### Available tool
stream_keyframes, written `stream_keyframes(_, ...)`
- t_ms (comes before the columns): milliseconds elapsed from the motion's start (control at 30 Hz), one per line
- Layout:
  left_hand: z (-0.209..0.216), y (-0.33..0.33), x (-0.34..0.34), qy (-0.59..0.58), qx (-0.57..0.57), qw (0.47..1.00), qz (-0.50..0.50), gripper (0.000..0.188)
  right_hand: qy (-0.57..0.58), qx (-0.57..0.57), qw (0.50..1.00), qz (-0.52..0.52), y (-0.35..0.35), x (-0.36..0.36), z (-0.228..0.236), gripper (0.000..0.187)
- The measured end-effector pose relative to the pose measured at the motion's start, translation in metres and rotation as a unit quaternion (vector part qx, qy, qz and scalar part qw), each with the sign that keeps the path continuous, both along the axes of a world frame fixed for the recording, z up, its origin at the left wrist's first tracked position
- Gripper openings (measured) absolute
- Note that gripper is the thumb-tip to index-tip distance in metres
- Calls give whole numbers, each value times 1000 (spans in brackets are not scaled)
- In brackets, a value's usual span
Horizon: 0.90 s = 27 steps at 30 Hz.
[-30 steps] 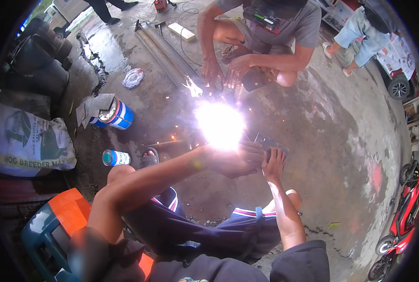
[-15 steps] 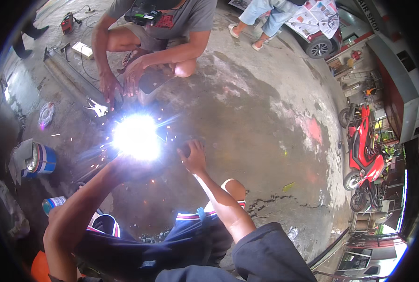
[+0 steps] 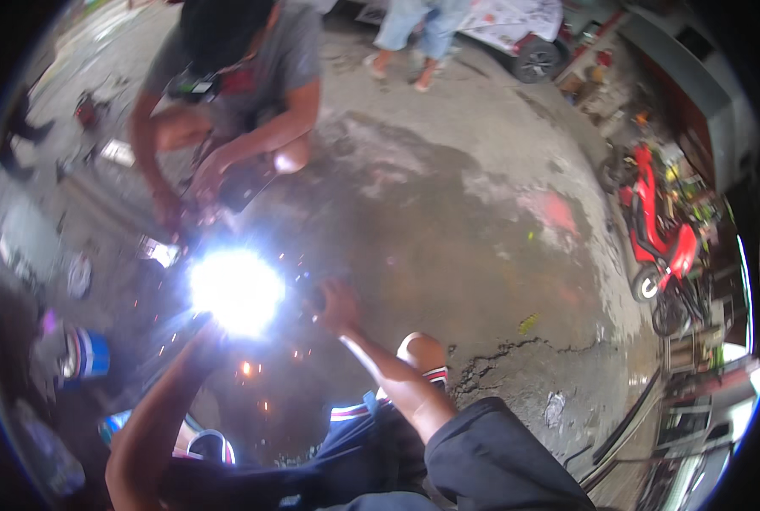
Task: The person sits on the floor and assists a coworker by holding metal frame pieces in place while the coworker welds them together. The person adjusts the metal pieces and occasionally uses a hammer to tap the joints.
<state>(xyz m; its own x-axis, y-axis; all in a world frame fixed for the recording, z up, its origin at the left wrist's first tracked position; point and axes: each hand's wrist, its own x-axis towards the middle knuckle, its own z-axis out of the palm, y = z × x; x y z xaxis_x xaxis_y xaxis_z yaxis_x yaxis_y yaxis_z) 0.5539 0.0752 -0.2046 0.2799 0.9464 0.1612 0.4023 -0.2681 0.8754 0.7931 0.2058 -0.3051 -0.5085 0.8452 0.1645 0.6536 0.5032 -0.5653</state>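
A blinding white welding arc (image 3: 237,292) burns low over the floor, with orange sparks (image 3: 248,369) flying around it. My left forearm (image 3: 167,396) reaches up to the arc's lower edge; the glare swallows my left hand and whatever it may hold. Just right of the light, my right hand (image 3: 339,307) is curled, with something dark at its fingertips that I cannot make out. Across from me a crouching person's hands (image 3: 205,183) are low behind the arc, near a dark flat plate (image 3: 248,183). A bright metal clamp-like piece (image 3: 158,251) lies to the arc's left.
A long metal bar (image 3: 99,200) lies at the far left. Blue paint cans (image 3: 89,353) stand left of my arm. Further off are a red machine (image 3: 86,111), a standing person's legs (image 3: 418,38), a paper-covered car (image 3: 516,30) and a red motorcycle (image 3: 659,234). Cracks (image 3: 508,349) run across the concrete.
The view has shifted, so the scene sits lower and further left. The crouching person's head has bent down. The arc still burns, and my hands stay beside it.
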Motion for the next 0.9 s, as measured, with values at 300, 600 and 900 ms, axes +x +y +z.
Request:
stream_keyframes(300,71,20,26,239,120,962,-50,23,-36,20,999,13,1,25,6,52)
stream_keyframes(600,75,25,25,236,230,942,-69,20,57,-111,992,3,-1,0,18,58)
stream_keyframes(900,68,13,6,178,201,962,-52,26,34,46,998,25,-2,-14,11,40)
